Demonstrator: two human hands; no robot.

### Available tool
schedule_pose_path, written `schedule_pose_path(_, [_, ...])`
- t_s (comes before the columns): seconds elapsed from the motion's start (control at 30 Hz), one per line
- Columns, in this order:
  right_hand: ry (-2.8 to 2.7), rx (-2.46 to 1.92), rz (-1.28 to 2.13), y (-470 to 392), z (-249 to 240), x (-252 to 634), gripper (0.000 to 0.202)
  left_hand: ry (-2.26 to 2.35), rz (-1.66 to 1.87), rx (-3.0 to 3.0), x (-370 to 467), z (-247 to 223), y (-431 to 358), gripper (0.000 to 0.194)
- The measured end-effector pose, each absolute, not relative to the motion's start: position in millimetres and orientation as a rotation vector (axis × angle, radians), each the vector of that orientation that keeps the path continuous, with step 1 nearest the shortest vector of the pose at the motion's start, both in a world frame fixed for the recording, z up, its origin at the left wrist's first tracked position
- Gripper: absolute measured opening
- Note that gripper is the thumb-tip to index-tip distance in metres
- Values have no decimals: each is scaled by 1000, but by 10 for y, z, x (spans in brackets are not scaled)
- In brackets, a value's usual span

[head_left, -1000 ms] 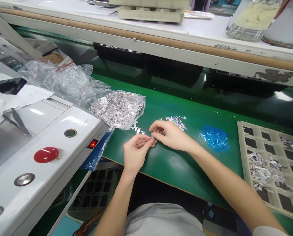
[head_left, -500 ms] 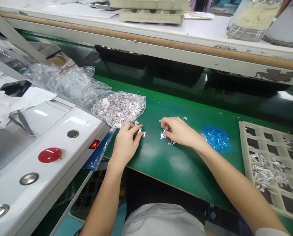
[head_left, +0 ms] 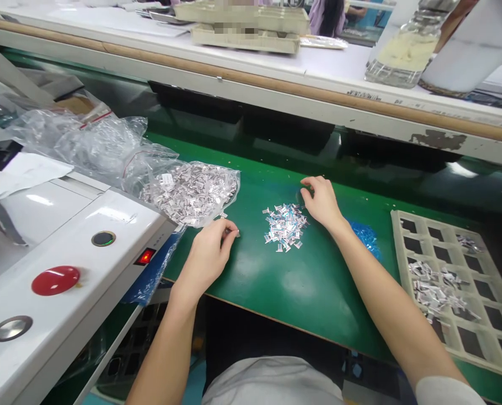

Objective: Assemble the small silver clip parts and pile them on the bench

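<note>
My left hand (head_left: 211, 247) is closed in a pinch on a small silvery piece (head_left: 238, 233), just in front of the clear bag of small parts (head_left: 191, 191). My right hand (head_left: 321, 201) hovers beyond the loose pile of small silvery parts (head_left: 285, 226), its thumb and forefinger apart. A faint bluish smear shows by those fingertips, too blurred to make out. Some parts in the pile have blue film on them. Partly hidden behind my right forearm is a heap of blue film strips (head_left: 367, 239).
A cream compartment tray (head_left: 398, 247) with white pieces stands on the right of the green table (head_left: 251, 304). On the left is a white machine (head_left: 107, 270) with buttons. Crumpled clear bags (head_left: 103, 140) lie behind it. A shelf (head_left: 276, 70) crosses the far side.
My right hand has moved off the pile, away from me and to the right, and its fingers have parted. My left hand has pinched a small silvery piece. The view has shifted slightly.
</note>
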State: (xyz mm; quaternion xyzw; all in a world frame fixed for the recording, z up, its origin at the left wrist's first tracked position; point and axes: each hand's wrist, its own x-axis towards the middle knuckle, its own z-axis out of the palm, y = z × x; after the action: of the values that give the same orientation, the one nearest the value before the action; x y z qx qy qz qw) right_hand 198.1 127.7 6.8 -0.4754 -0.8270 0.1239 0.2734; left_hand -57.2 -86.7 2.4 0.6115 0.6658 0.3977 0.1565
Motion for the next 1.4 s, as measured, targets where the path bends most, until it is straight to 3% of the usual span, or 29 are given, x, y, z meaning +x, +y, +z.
schedule_pose_path(0.23, [-2310, -1293, 319, 1332, -85, 1971, 36, 1635, 1497, 1153, -365, 47, -959, 20])
schedule_pose_path(0.7, [-2303, -1332, 288, 1375, -125, 1981, 39, 1463, 1519, 956, -173, -12, -1041, 21])
schedule_pose_path(1.13, [-2147, -1295, 349, 1310, 8, 1968, 18, 1407, 1561, 840, 46, -28, -996, 25])
schedule_pose_path(1.23, [-2108, -1214, 479, 1163, 201, 1882, 14, 1430, 1604, 789, 71, -51, -996, 32])
schedule_pose_path(1.4, [-2275, -940, 968, 641, 560, 1645, 11, 1495, 1609, 777, 75, -115, -999, 34])
